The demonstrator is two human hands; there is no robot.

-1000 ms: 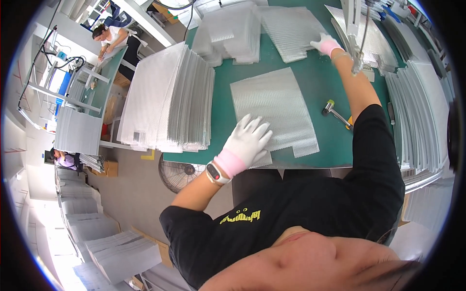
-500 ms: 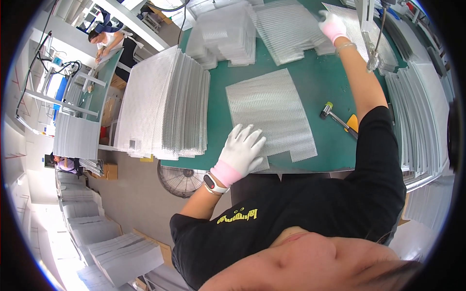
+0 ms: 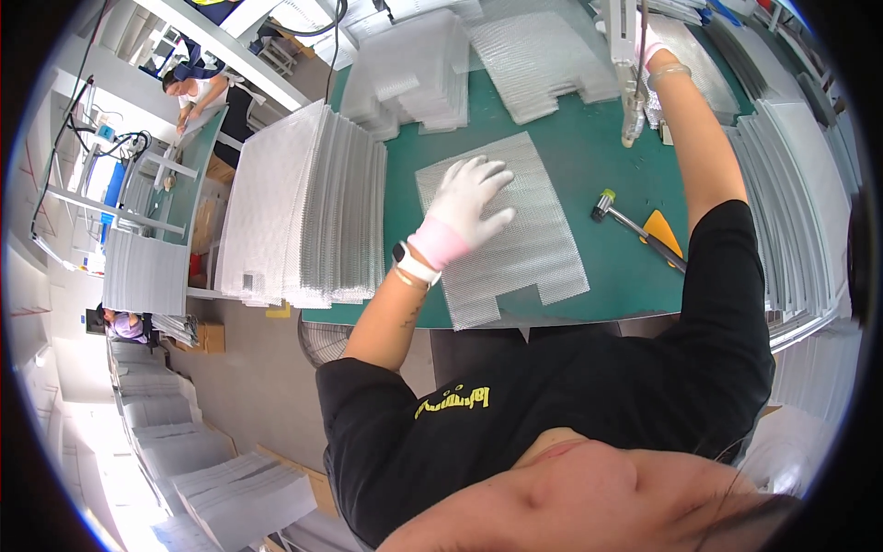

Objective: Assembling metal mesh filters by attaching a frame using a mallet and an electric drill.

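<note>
Green table (image 3: 570, 166) bore a bubble-wrap sheet (image 3: 515, 239). Left hand (image 3: 464, 207) was laid flat on it, fingers spread. Right hand (image 3: 648, 46) was raised at a hanging tool (image 3: 631, 101); its grip could not be told.

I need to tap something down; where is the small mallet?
In the head view, the mallet lies on the green table, right of the mesh sheet and beside an orange scraper.

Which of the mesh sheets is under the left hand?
The single mesh sheet lying flat alone on the green table, nearest the person; the left hand rests on it. The others sit in stacks.
</note>
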